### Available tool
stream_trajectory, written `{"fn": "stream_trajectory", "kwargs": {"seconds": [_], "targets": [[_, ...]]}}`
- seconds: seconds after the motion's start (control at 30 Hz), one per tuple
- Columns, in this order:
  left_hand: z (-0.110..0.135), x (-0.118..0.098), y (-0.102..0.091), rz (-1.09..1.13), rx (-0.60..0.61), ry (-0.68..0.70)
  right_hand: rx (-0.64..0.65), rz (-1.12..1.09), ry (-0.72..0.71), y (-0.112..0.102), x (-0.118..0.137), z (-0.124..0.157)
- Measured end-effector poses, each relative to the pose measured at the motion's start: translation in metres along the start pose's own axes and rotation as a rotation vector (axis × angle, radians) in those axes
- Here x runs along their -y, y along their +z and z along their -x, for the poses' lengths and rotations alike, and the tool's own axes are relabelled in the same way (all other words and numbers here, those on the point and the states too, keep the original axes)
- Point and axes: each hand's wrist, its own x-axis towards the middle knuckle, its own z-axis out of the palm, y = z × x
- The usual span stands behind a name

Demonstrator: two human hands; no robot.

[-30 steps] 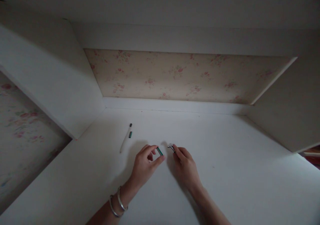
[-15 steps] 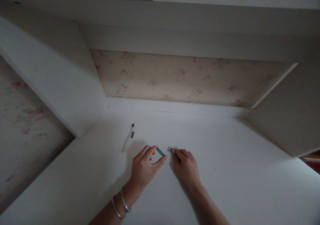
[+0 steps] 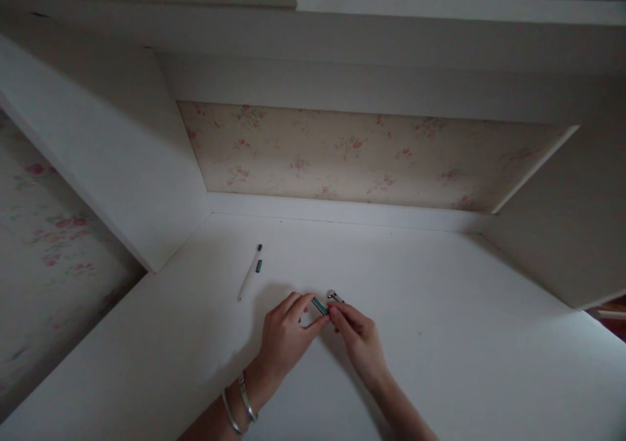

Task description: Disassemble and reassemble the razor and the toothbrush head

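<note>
I've got the left hand (image 3: 286, 336) pinching the green strip (image 3: 319, 306) above the table (image 3: 440, 376), right hand (image 3: 360, 343) at its end by the silver tool (image 3: 334, 295), grip unclear; looks like two-handed handling, probably calling for steady fingertips.

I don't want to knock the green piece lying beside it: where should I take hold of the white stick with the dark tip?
Probably pinch the white stick across its near half, coming from above and the left. It lies flat and slim, slanting away, with its dark tip at the far end and the green piece on its right, close to that tip.
</note>
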Motion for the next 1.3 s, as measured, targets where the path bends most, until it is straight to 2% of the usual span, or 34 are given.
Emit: {"fn": "stream_trajectory", "kwargs": {"seconds": [0.17, 0.3, 0.4, 0.5, 0.67, 0.77, 0.87, 1.03, 1.3], "targets": [[0.002, 0.001, 0.004, -0.029, 0.036, 0.017, 0.035, -0.117, 0.085, 0.004, -0.004, -0.001], [0.004, 0.002, 0.006, -0.009, 0.042, 0.023, 0.047, -0.100, 0.079, 0.001, -0.006, -0.002], [0.001, 0.000, 0.003, 0.078, 0.109, 0.009, 0.049, -0.082, 0.065, -0.003, -0.003, -0.003], [-0.004, -0.004, -0.003, 0.243, 0.188, -0.040, 0.046, -0.058, 0.047, -0.009, 0.001, -0.004], [-0.013, -0.002, -0.010, 0.448, 0.201, -0.165, 0.086, 0.018, 0.020, -0.014, 0.004, -0.004], [-0.015, 0.003, -0.011, 0.537, 0.287, -0.257, 0.145, 0.049, 0.007, -0.013, 0.006, -0.003], [-0.015, 0.005, -0.014, 0.593, 0.386, -0.295, 0.181, 0.053, -0.020, -0.012, 0.009, -0.002], [-0.017, 0.005, -0.022, 0.624, 0.515, -0.260, 0.147, 0.040, 0.015, -0.013, 0.007, -0.003], [-0.016, 0.005, -0.024, 0.555, 0.524, -0.242, 0.137, 0.017, 0.038, -0.012, 0.003, -0.003]]}}
